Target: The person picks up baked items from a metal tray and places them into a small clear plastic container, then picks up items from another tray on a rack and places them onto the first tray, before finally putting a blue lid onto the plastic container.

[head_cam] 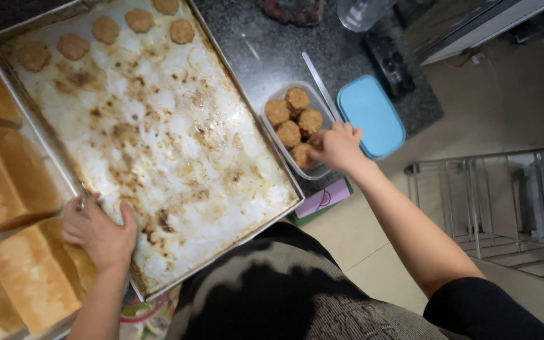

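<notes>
Over the dark bench [266, 56], cookies were being moved from the baking tray [177, 189] into a clear tub [272, 129]. The right hand [337, 146] was curled at the tub's rim, seemingly on a cookie [303, 154]; the grip was hidden. The left hand [99, 232] was clamped on the tray's near edge. Next, a reach to the remaining cookies [105, 29] at the far end seemed called for. Bread loaves [7, 182] were cut off at left.

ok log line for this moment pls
left hand: grips baking tray edge | right hand: at clear container, on a cookie | blue lid: off, beside container
</notes>
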